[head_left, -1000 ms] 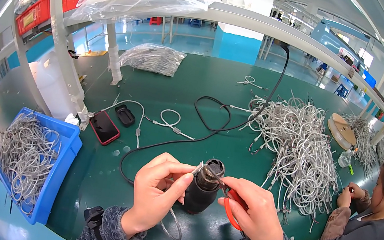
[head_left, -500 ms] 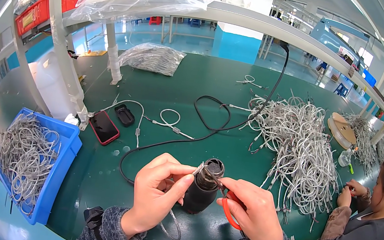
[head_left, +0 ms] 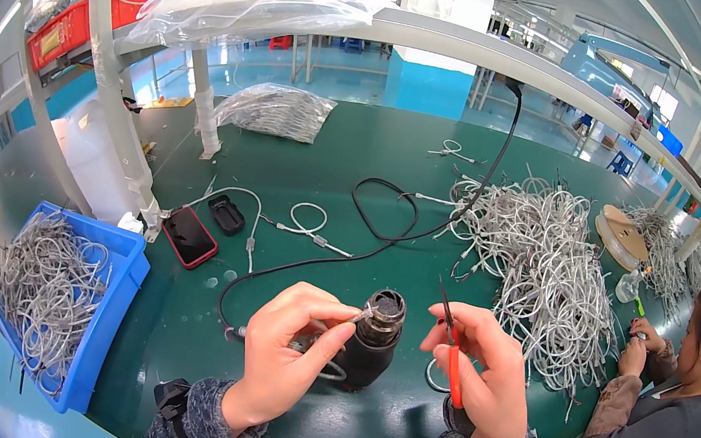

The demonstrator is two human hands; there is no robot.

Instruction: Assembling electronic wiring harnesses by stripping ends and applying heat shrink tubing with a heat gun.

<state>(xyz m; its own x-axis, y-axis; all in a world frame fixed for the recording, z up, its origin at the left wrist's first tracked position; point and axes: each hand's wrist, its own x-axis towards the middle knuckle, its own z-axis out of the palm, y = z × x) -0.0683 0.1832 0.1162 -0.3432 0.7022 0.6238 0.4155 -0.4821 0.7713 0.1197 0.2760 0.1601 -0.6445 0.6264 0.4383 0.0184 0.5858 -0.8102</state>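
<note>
My left hand (head_left: 295, 338) pinches the end of a grey cable (head_left: 334, 371) between thumb and fingertips, right beside the nozzle of a black heat gun (head_left: 368, 354). The heat gun stands upright, nozzle up, on the green table. Part of the cable curves out behind the gun's body, and the rest is hidden by my fingers. To the right of the gun, my right hand (head_left: 485, 380) holds red-handled scissors (head_left: 455, 372) with their dark, narrow blades pointing up and away. The blades are apart from the cable.
A blue bin (head_left: 117, 297) of grey cables sits at the left, near a red-edged phone (head_left: 190, 238) and a black holder (head_left: 226, 215). A big cable pile (head_left: 541, 275) and a spool (head_left: 621, 238) lie right. A black cord (head_left: 299, 257) crosses the table. A co-worker (head_left: 660, 392) sits at right.
My right hand has drawn the scissors back to the right, away from the cable end, and their blades have swung upward. My left hand keeps its pinch near the nozzle.
</note>
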